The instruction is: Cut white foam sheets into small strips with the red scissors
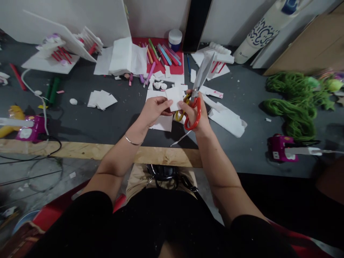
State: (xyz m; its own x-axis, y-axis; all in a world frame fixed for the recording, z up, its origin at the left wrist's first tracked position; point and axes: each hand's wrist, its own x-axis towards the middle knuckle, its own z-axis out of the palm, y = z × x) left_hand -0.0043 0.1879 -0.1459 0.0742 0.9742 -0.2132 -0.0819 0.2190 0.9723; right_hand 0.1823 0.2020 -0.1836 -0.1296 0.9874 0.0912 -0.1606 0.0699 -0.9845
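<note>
As the scissors (201, 79) are held upright, blades narrow and pointing away, the grip of the right hand (192, 111) is clamped on a red loop. A small white square (174, 98), soft and foam-like, is pinched above the bench (242, 157) by the closed grip of the left hand (154, 111); a flat, steady hold suits so limp a sheet. White scraps (101, 99) lie scattered nearby, and coarse green yarn (294, 104) is heaped to the right.
</note>
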